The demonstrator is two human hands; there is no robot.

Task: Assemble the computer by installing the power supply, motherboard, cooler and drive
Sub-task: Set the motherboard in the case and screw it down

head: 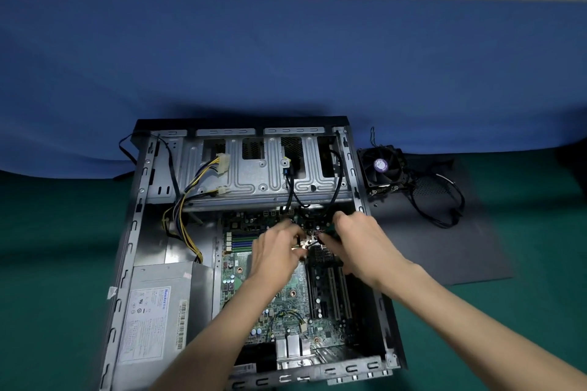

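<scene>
Right hand (359,241) pinches a black cable (322,241) end, fingers curled. Left hand (276,254) has its fingers curled right beside it; blur hides whether it grips anything, cannot tell. Both hands work over the far end of the motherboard (286,298).

The board is green, flat in the case (127,263), with black slots on its right side and blue slots on its left. The PSU (158,311), a grey box with a white label, sits in the near left corner; its yellow and black wires (181,215) run up to the cage (251,180). The cage is ribbed bare steel across the far end, overhanging the board's far edge, so room there is tight.

The cooler (385,168), a black fan, lies outside, right of the case on a dark mat (460,247). Green table (47,263), blue cloth (286,56) behind.
</scene>
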